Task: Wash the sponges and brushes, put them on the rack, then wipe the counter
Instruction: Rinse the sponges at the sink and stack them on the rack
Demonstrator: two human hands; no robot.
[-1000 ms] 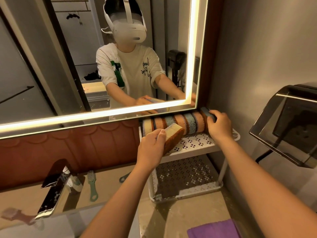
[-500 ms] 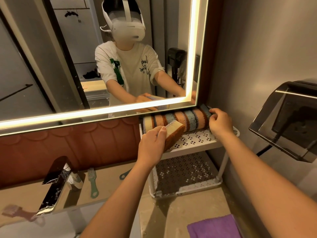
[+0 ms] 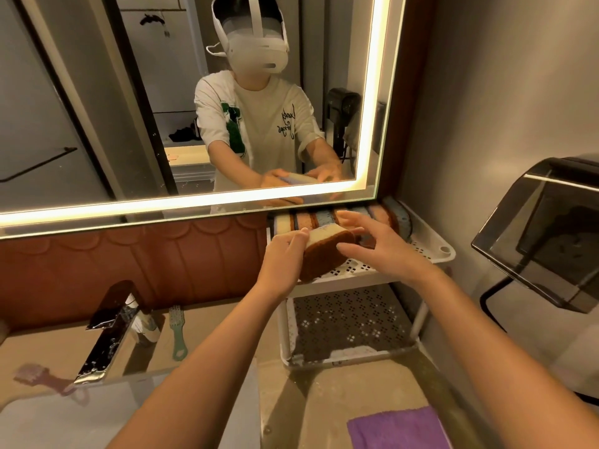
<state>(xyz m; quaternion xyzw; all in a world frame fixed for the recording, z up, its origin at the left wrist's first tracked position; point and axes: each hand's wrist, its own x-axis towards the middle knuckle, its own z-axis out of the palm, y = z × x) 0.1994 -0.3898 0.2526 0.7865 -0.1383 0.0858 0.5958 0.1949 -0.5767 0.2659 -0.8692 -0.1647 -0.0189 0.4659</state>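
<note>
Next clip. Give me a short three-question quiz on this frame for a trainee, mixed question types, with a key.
1. True or false: the left hand grips a sponge.
2. Where does the green brush lie? A) hanging on the wall B) on the counter by the faucet C) on the floor
3. Fill in: a row of sponges stands on the rack, on its ___ shelf.
Key: 1 true; 2 B; 3 top.

In the mirror (image 3: 64,92), we find only one piece of writing: dark script lettering (image 3: 286,124) on the chest of the white T-shirt (image 3: 259,102), reversed and too small for us to read. We cannot tell whether its green patch (image 3: 234,131) is a letter.
</note>
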